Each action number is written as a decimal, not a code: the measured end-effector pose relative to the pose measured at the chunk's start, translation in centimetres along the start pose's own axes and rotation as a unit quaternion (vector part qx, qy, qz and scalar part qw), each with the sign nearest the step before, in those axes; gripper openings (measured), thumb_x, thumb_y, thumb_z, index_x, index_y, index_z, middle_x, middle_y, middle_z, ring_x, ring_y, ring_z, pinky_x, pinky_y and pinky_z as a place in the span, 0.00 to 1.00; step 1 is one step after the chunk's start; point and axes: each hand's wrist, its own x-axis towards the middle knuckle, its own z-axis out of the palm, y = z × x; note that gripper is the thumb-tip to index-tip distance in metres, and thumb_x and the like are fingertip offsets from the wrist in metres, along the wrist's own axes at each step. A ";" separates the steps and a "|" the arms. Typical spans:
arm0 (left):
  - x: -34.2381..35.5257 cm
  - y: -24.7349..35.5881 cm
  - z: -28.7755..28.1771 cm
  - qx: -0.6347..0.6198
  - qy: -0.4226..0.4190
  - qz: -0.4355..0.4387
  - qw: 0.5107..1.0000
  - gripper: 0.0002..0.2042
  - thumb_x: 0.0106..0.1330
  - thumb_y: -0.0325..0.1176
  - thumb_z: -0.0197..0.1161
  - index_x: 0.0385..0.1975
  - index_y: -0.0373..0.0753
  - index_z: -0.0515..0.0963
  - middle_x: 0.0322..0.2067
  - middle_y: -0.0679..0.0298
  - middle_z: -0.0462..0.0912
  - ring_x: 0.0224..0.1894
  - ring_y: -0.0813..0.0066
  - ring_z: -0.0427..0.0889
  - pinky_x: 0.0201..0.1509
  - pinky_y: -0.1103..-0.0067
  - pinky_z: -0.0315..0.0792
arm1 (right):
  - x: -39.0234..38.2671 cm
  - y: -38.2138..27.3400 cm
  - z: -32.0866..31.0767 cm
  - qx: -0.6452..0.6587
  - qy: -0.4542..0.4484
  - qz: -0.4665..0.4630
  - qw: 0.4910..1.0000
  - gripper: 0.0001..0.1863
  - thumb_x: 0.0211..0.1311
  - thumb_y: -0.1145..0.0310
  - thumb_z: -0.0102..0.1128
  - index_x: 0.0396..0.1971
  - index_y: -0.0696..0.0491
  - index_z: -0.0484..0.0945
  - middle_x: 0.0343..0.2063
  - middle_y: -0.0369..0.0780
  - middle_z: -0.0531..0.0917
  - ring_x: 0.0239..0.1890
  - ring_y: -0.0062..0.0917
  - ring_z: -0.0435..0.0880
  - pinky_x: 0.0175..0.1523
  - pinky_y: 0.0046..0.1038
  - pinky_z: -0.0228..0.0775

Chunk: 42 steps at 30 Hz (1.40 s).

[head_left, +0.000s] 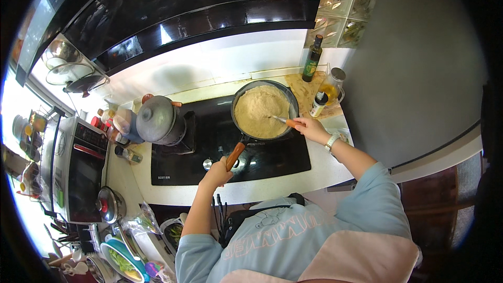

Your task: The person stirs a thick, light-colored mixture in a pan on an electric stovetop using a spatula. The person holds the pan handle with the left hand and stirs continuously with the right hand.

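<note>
Gripping a dark frying pan [294, 106] by its wooden handle [236, 157] with the left hand [215, 173], wrapping the fingers round the near end. Pinching a wooden-handled metal utensil [280, 119] between thumb and fingers of the right hand [313, 130], and burying its tip in heaped, pale-yellow meal [262, 102]; not revealing whether spatula or spoon. Resting the pan on a black glass cooktop [272, 162], ahead of and between both hands. Judging by looks, handling a stiff, probably heavy and possibly hot vessel, so favouring the wooden handle over the bare rim. Likely dealing with soft, loose, dry powder, easily spilling over the edge; best holding the utensil by its wood too. Finding a lidded grey pot [156, 120] ahead and left of the left hand, and a microwave [86, 173] farther left. Just beyond the right hand, finding a black-capped jar [316, 108], an oil jug [331, 88] and a tall dark-green bottle [312, 62].
</note>
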 end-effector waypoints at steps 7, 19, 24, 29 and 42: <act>0.1 0.0 0.0 0.001 -0.007 -0.012 1.000 0.18 0.54 0.26 0.59 0.44 0.29 0.65 0.29 0.46 0.80 0.21 0.61 0.82 0.19 0.73 0.77 | -3.3 -3.0 -3.3 -0.352 0.038 -0.215 0.910 0.27 0.59 0.70 0.58 0.60 0.38 0.71 0.30 0.41 0.74 0.29 0.33 0.80 0.32 0.35 0.74; 0.1 -0.1 0.0 0.000 -0.003 -0.002 1.000 0.18 0.54 0.26 0.59 0.44 0.29 0.65 0.28 0.45 0.80 0.21 0.60 0.82 0.19 0.73 0.77 | 0.1 -8.5 -8.3 -0.532 0.137 -0.370 0.749 0.26 0.55 0.75 0.56 0.56 0.41 0.73 0.31 0.38 0.73 0.27 0.25 0.81 0.25 0.25 0.75; 0.2 -0.2 0.1 0.008 0.005 0.001 1.000 0.18 0.54 0.26 0.59 0.43 0.29 0.65 0.28 0.46 0.80 0.20 0.60 0.82 0.19 0.73 0.77 | 4.0 -8.5 -4.6 -0.571 0.137 -0.315 0.746 0.18 0.55 0.71 0.55 0.48 0.50 0.76 0.28 0.39 0.76 0.23 0.26 0.82 0.24 0.25 0.74; 0.1 -0.1 0.1 0.006 0.004 0.002 1.000 0.18 0.54 0.27 0.60 0.43 0.29 0.65 0.27 0.46 0.80 0.20 0.60 0.82 0.20 0.73 0.77 | 5.0 -9.4 -4.3 -0.551 -0.004 -0.201 0.810 0.18 0.51 0.70 0.59 0.45 0.49 0.80 0.27 0.44 0.81 0.27 0.36 0.83 0.31 0.35 0.76; 0.4 -0.5 0.2 0.005 0.004 0.000 1.000 0.18 0.56 0.26 0.60 0.46 0.32 0.64 0.23 0.52 0.78 0.16 0.65 0.79 0.17 0.74 0.74 | 7.0 -6.0 -9.8 -0.005 -0.282 0.243 0.928 0.14 0.57 0.67 0.56 0.43 0.52 0.79 0.18 0.37 0.76 0.09 0.13 0.58 0.13 0.21 0.47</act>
